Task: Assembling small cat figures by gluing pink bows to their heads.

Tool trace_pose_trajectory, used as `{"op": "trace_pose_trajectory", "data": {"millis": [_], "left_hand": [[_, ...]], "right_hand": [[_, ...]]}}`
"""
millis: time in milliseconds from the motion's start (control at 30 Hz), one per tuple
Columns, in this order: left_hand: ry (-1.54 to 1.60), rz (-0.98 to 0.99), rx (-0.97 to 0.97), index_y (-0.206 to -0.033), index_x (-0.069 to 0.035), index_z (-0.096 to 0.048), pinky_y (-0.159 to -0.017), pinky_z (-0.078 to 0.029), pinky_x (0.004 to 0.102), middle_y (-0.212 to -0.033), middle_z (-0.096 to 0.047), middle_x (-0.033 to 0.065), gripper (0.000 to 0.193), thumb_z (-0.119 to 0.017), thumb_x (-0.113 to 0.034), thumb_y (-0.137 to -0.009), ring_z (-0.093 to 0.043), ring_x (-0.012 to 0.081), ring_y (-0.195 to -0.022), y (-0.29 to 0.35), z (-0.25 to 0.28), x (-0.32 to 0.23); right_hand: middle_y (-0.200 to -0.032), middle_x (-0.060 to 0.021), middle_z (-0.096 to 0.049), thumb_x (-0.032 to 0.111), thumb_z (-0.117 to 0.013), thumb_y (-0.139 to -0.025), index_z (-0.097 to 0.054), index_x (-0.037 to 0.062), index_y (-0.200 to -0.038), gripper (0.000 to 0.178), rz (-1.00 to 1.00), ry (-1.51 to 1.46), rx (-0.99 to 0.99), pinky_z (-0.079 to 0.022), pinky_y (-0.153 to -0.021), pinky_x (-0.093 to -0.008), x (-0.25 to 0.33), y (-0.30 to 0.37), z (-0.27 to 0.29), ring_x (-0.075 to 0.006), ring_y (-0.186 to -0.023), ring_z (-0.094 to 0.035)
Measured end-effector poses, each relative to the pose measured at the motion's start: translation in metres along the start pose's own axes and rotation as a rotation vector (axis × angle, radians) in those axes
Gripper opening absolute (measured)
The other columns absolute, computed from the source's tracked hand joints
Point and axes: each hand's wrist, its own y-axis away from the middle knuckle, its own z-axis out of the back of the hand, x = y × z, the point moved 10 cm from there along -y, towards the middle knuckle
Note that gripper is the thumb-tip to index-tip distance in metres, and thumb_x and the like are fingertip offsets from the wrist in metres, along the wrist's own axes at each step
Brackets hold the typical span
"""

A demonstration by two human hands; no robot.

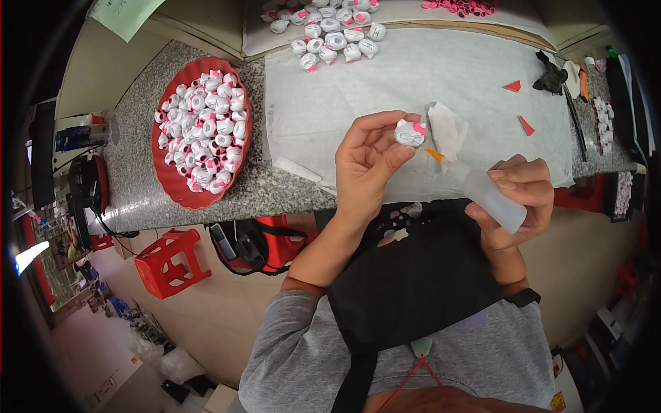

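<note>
Between the thumb and fingers of my left hand [372, 155] is a small white cat-head figurine [410, 133] with a pink bow. My right hand [520, 196] grips a translucent white squeeze bottle [494, 201], tilted toward the figurine. Its orange nozzle tip [434, 154] is right by the figurine's lower right edge; whether they touch I cannot tell. Behind the nozzle, a crumpled white tissue [447, 131] lies on the white sheet [330, 103] covering the worktop.
A red scalloped tray [200, 202] heaped with similar cat heads stands at left. More cat heads [332, 41] lie at the back, with small pink pieces [460, 7] beyond. Red scraps [512, 86] and a black crumpled thing [551, 73] lie at right. A red stool [173, 263] stands below.
</note>
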Motion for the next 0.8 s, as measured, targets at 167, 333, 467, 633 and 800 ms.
{"op": "trace_pose_trajectory", "data": {"millis": [167,333,467,633,800], "left_hand": [[0.002,0.0,0.003,-0.101,0.001,-0.041,-0.079,-0.042,0.0348,-0.1,-0.048,0.017,0.033,-0.054,0.002,-0.07,-0.051,0.0199,-0.088,0.0011,0.0012,0.0014],[0.021,0.004,-0.011,-0.102,0.001,-0.04,-0.078,-0.042,0.0328,-0.101,-0.048,0.017,0.034,-0.054,0.0,-0.071,-0.052,0.0211,-0.086,0.0013,0.0028,0.0023],[0.066,0.015,-0.016,-0.102,0.0,-0.04,-0.077,-0.042,0.0323,-0.102,-0.048,0.0171,0.035,-0.055,-0.001,-0.071,-0.053,0.0221,-0.085,0.0013,0.002,0.0022],[0.05,0.033,-0.001,-0.102,0.0,-0.04,-0.076,-0.042,0.0325,-0.102,-0.048,0.0172,0.036,-0.055,0.0,-0.07,-0.053,0.0232,-0.084,0.0018,0.0006,0.0052],[0.042,0.028,0.005,-0.101,0.0,-0.041,-0.078,-0.042,0.0339,-0.101,-0.048,0.017,0.035,-0.055,0.001,-0.069,-0.052,0.0217,-0.086,0.0017,-0.0004,0.0064]], "right_hand": [[-0.076,-0.0056,-0.046,0.013,-0.072,-0.054,-0.046,0.0077,-0.079,0.036,-0.105,0.054,-0.048,-0.039,-0.055,-0.024,-0.0061,0.0048,0.0017,-0.0122,-0.058,-0.045],[-0.076,-0.0059,-0.046,0.011,-0.071,-0.055,-0.046,0.0078,-0.079,0.035,-0.093,0.064,-0.035,-0.038,-0.055,-0.0244,-0.003,0.0039,0.002,-0.0118,-0.057,-0.044],[-0.076,-0.0061,-0.046,0.009,-0.071,-0.055,-0.046,0.0078,-0.079,0.035,-0.069,0.075,-0.043,-0.038,-0.054,-0.0245,-0.0022,0.0038,0.0033,-0.0117,-0.056,-0.043],[-0.077,-0.0066,-0.046,0.009,-0.07,-0.055,-0.045,0.0072,-0.079,0.035,-0.04,0.081,-0.054,-0.038,-0.053,-0.0245,-0.0003,0.0041,0.0038,-0.0116,-0.055,-0.042],[-0.077,-0.0067,-0.046,0.008,-0.071,-0.055,-0.045,0.0071,-0.079,0.036,-0.033,0.065,-0.052,-0.038,-0.053,-0.0242,-0.0003,0.0041,0.0033,-0.0115,-0.056,-0.042]]}}
